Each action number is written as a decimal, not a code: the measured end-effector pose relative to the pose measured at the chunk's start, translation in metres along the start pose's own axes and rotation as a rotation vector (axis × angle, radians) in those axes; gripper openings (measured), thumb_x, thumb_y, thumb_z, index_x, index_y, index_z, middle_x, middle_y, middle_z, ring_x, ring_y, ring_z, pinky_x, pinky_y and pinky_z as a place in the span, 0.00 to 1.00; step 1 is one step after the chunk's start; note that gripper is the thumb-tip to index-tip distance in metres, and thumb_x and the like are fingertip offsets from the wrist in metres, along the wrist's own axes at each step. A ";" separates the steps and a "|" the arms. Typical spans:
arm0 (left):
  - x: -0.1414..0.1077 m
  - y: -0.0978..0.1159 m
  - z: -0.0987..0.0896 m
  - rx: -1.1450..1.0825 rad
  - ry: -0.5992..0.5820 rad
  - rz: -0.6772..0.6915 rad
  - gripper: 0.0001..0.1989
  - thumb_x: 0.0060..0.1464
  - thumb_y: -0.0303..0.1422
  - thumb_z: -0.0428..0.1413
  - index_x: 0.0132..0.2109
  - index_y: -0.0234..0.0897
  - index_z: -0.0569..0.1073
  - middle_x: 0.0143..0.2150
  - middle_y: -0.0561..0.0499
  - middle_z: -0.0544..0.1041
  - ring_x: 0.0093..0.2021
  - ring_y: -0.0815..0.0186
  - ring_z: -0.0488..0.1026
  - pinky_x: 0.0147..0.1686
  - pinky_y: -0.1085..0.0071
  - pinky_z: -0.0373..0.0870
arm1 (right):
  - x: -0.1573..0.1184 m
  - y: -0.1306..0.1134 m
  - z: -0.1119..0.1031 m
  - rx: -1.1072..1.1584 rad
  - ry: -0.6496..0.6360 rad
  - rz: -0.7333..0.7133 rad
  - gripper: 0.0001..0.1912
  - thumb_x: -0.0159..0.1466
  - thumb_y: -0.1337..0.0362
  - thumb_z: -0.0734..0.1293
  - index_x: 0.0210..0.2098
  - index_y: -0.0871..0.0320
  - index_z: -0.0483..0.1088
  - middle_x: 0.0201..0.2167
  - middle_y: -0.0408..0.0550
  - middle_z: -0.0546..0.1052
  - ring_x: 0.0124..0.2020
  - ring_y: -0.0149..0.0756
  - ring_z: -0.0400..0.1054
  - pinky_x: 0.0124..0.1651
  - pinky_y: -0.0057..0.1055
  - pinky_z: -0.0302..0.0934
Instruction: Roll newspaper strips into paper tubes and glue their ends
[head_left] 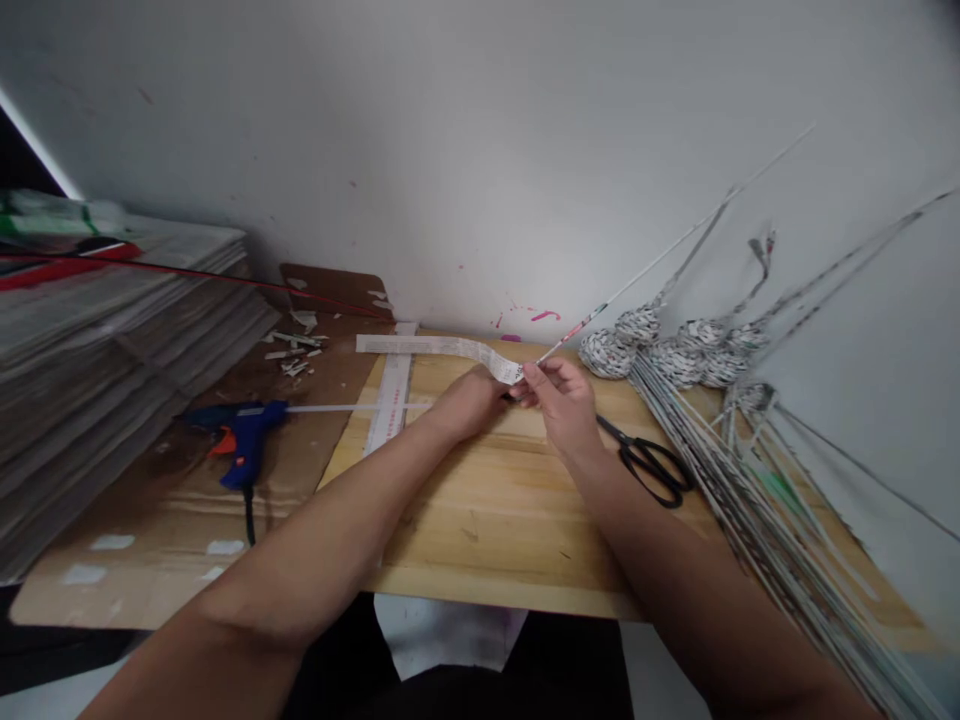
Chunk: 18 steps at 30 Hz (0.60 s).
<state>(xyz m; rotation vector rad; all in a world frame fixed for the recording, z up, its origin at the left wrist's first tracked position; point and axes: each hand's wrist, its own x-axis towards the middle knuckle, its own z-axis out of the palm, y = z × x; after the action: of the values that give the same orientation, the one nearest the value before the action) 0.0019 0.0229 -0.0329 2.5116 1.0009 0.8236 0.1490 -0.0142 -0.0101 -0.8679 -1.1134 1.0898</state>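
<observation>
Centre | right hand (pixel 566 400): grip pinched newspaper strip (pixel 442 346) and rolled-paper tube (pixel 581 326) | left hand (pixel 478 396): grip hidden, couldn't tell | black-handled scissors (pixel 628 441) lay right of centre

On L: tall paper stack (pixel 161 320); next to it, brown cardboard (pixel 150 540) w/ loose paper scraps (pixel 295 350) & blue glue gun (pixel 251 440). White strip (pixel 392 390) w/ red print at L end of wood table (pixel 480 520). On R: black-hdl scissors (pixel 652 468), nr bundle of thin rods (pixel 712 490); woven paper balls (pixel 609 355) by grey wall (pixel 450 150) w/ pink marks (pixel 546 316).
</observation>
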 end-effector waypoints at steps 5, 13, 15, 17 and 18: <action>-0.001 0.007 -0.003 -0.001 0.091 -0.046 0.14 0.54 0.35 0.57 0.47 0.39 0.73 0.44 0.45 0.76 0.45 0.57 0.72 0.42 0.66 0.65 | -0.003 -0.001 0.002 0.077 -0.048 0.038 0.14 0.54 0.56 0.75 0.30 0.56 0.69 0.23 0.39 0.77 0.20 0.27 0.71 0.21 0.20 0.63; 0.002 0.002 -0.002 -0.161 0.029 -0.031 0.10 0.58 0.29 0.50 0.28 0.38 0.71 0.27 0.50 0.73 0.29 0.65 0.68 0.33 0.69 0.60 | -0.009 0.000 0.006 0.076 -0.128 0.059 0.13 0.56 0.57 0.74 0.30 0.56 0.69 0.23 0.39 0.77 0.20 0.26 0.71 0.21 0.20 0.63; -0.001 0.002 -0.003 -0.164 0.077 -0.023 0.10 0.56 0.27 0.50 0.28 0.39 0.71 0.29 0.49 0.75 0.32 0.63 0.69 0.36 0.68 0.61 | -0.009 0.000 0.006 0.074 -0.122 0.051 0.12 0.56 0.57 0.74 0.30 0.56 0.69 0.23 0.39 0.77 0.20 0.26 0.71 0.21 0.20 0.63; -0.002 0.003 -0.005 -0.186 0.115 -0.023 0.09 0.55 0.26 0.51 0.29 0.40 0.73 0.32 0.47 0.76 0.35 0.61 0.71 0.39 0.67 0.62 | -0.009 -0.001 0.005 0.069 -0.098 0.045 0.12 0.56 0.57 0.74 0.30 0.56 0.69 0.24 0.39 0.77 0.20 0.26 0.71 0.21 0.21 0.62; -0.003 0.004 -0.005 -0.210 0.124 -0.025 0.09 0.54 0.26 0.52 0.30 0.40 0.74 0.34 0.47 0.77 0.37 0.60 0.72 0.41 0.66 0.62 | -0.008 -0.002 0.005 0.068 -0.080 0.039 0.13 0.56 0.57 0.74 0.30 0.57 0.69 0.23 0.39 0.77 0.20 0.26 0.71 0.20 0.20 0.62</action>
<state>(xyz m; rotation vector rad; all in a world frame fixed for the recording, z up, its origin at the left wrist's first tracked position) -0.0007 0.0182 -0.0277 2.2904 0.9292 1.0308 0.1442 -0.0224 -0.0088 -0.8009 -1.1234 1.1967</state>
